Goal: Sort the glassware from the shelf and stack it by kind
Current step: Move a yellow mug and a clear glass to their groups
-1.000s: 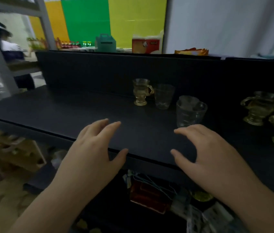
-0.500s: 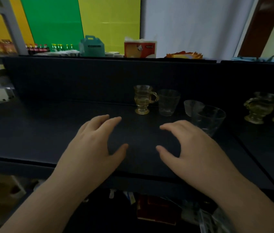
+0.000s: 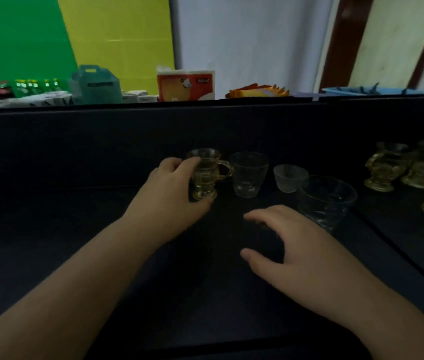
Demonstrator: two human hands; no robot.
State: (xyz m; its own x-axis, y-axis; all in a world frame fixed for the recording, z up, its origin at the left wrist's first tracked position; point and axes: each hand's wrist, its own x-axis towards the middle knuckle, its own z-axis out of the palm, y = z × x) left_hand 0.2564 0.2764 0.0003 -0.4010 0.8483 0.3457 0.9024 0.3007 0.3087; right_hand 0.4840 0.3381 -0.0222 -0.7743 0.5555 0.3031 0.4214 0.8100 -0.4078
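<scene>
An amber footed glass mug (image 3: 207, 175) with a handle stands on the dark shelf (image 3: 75, 229). My left hand (image 3: 171, 193) wraps its fingers and thumb around the mug's left side. To its right stand a clear tumbler (image 3: 248, 175), a small frosted cup (image 3: 290, 178) and a large clear patterned glass (image 3: 326, 201). My right hand (image 3: 301, 250) hovers over the shelf with relaxed, spread fingers, just left of the large glass and holding nothing. Several more amber mugs (image 3: 385, 167) stand grouped at the far right.
A dark back panel (image 3: 101, 141) rises behind the glassware. Above it sit a teal carton (image 3: 96, 84), an orange-and-white box (image 3: 186, 85) and orange packets (image 3: 257, 90). A seam (image 3: 400, 258) splits the shelf on the right.
My left hand reached forward from the shelf's front and closed around the amber mug. My right hand stayed low near the large glass. The view shifted right and closer.
</scene>
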